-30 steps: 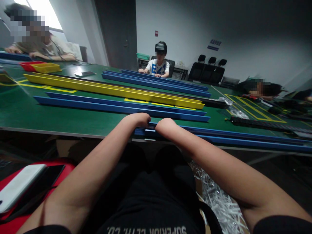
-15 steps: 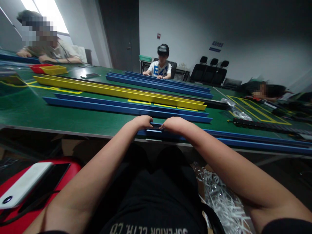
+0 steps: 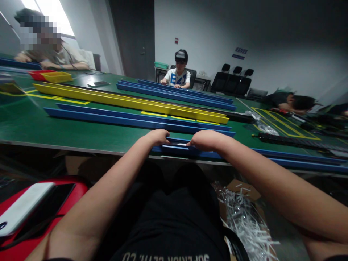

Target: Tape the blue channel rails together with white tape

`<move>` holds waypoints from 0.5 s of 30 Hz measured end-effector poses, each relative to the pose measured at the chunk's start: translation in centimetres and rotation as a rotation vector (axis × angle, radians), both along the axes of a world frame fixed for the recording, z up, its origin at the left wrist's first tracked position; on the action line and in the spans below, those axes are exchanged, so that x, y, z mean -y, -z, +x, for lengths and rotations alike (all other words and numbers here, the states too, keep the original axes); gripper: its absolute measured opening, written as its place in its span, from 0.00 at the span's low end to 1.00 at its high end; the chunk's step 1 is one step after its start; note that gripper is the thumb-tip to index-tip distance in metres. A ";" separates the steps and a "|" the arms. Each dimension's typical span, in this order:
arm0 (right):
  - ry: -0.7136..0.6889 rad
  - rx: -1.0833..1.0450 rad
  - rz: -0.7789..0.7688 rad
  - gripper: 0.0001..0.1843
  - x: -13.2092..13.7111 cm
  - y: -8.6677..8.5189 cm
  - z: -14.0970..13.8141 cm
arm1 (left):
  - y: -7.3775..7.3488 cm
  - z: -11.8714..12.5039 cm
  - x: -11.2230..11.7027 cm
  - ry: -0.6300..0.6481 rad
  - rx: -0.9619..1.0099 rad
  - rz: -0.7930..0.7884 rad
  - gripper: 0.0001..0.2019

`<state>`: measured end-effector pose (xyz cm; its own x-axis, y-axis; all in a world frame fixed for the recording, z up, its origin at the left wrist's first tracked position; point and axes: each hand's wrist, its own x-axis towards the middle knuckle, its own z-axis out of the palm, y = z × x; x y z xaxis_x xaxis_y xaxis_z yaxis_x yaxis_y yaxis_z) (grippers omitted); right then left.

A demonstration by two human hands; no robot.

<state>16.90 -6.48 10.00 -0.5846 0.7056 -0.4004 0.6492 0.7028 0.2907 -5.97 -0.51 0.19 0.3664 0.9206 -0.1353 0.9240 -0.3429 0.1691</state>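
Note:
A long blue channel (image 3: pixel 201 153) lies along the near edge of the green table, running off to the right. My left hand (image 3: pixel 159 137) is at its left end, with thumb and fingers bent over the raised sides. Inside the channel, between my hands, a narrow white strip (image 3: pixel 181 144) shows. At the strip's right end are the pinched fingertips of my right hand (image 3: pixel 205 140); the back of that hand hides its other fingers. Just beyond my hands lies another blue channel (image 3: pixel 114 120), parallel to the first.
Farther back are a yellow channel (image 3: pixel 130 102) and more blue channels (image 3: pixel 174 95). Red (image 3: pixel 40 75) and yellow trays (image 3: pixel 57 77) stand at left. Co-workers sit at the far side (image 3: pixel 178 77) and left (image 3: pixel 51 54). A box of white shreds (image 3: pixel 244 217) is below right.
My right hand has slid right along the channel, widening the gap between my hands. More of the white strip now shows. My left hand has stayed at the channel's end.

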 end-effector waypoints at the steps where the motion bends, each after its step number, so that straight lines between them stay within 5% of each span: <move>1: 0.008 0.023 0.022 0.21 0.2 0.2 0.0 | 0.0 0.0 0.0 -0.003 -0.001 0.001 0.19; 15: 0.094 0.070 0.135 0.18 1.0 3.7 -0.6 | -0.4 0.2 0.2 -0.012 -0.019 -0.004 0.22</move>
